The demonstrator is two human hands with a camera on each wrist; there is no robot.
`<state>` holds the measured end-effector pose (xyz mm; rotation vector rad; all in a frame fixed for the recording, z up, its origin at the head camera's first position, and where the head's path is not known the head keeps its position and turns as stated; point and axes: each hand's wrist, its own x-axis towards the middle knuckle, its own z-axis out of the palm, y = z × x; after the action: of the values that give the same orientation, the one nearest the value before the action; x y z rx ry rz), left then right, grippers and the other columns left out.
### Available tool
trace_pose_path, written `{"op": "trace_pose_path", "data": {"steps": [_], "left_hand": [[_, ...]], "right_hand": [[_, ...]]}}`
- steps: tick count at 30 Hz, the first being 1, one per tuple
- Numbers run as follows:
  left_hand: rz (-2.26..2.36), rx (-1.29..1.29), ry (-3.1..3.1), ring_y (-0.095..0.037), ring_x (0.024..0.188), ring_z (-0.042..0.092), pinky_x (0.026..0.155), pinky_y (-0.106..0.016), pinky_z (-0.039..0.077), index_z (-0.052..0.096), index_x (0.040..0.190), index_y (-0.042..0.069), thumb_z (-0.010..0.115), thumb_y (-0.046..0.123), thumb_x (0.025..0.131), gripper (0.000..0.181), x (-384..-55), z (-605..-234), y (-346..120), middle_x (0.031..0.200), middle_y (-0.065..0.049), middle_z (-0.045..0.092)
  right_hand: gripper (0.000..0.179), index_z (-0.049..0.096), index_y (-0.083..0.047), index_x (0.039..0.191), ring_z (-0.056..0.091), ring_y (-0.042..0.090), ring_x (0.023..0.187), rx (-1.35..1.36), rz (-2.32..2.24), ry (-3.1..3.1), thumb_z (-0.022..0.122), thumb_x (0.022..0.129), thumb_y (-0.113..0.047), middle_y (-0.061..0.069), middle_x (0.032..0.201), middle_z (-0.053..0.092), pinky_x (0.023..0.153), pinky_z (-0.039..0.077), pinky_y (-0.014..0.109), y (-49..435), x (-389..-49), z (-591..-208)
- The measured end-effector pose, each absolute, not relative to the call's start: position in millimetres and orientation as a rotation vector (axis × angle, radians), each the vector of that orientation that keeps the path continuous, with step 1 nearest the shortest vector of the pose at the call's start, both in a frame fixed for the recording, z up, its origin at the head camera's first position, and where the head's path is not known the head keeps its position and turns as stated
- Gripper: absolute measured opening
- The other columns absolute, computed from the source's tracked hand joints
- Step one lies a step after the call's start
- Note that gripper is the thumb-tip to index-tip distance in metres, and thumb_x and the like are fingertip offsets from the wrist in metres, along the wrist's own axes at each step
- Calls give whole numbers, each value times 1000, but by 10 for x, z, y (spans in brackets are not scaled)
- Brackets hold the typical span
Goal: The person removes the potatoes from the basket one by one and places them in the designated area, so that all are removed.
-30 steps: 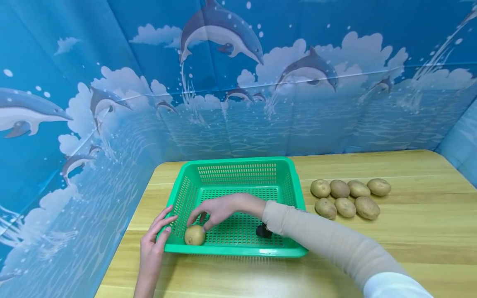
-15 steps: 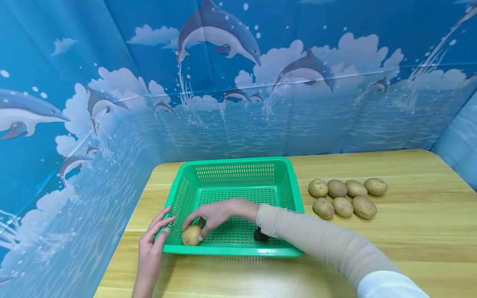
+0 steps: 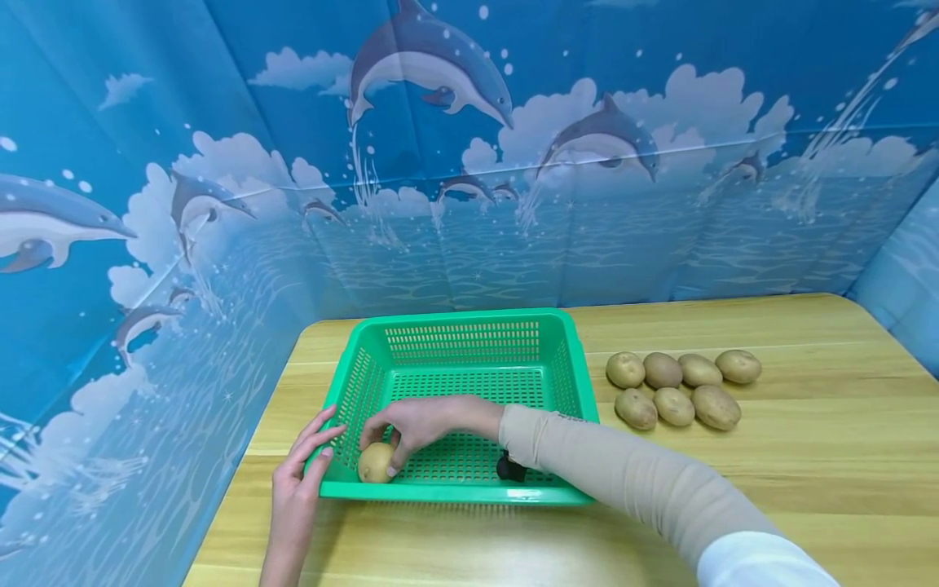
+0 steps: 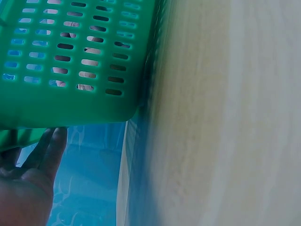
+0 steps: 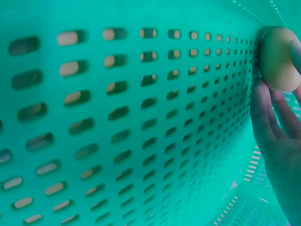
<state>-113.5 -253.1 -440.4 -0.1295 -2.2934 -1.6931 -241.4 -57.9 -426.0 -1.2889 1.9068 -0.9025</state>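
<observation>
A green plastic basket with slotted walls stands on the wooden table. Inside its near left corner lies a single potato, and my right hand reaches in and holds it between thumb and fingers. The right wrist view shows that potato against the basket wall, partly covered by the fingers. My left hand rests on the left rim near the front corner with its fingers fairly straight. In the left wrist view, the left hand touches the basket from outside.
Right of the basket, several potatoes lie in two rows on the table. A blue dolphin-print cloth hangs behind and along the left. The black wrist camera sits under the right forearm, above the basket floor.
My right hand has lowered slightly and closed its fingers round the potato in the corner. The left hand stays on the rim. The view has shifted slightly.
</observation>
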Motion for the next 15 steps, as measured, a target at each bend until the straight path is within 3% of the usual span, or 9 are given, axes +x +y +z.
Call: {"op": "trace_pose_path", "data": {"steps": [15], "left_hand": [[-1703, -138, -2291, -17, 142, 33, 107, -25, 30, 66, 121, -1, 50, -1, 100, 26, -1135, -4404, -2534, 147, -1, 48]], "right_hand": [[43, 61, -12, 118, 64, 8, 83, -1264, -900, 1949, 82, 80, -10, -6, 106, 59, 76, 50, 20, -580, -2414, -4251]]}}
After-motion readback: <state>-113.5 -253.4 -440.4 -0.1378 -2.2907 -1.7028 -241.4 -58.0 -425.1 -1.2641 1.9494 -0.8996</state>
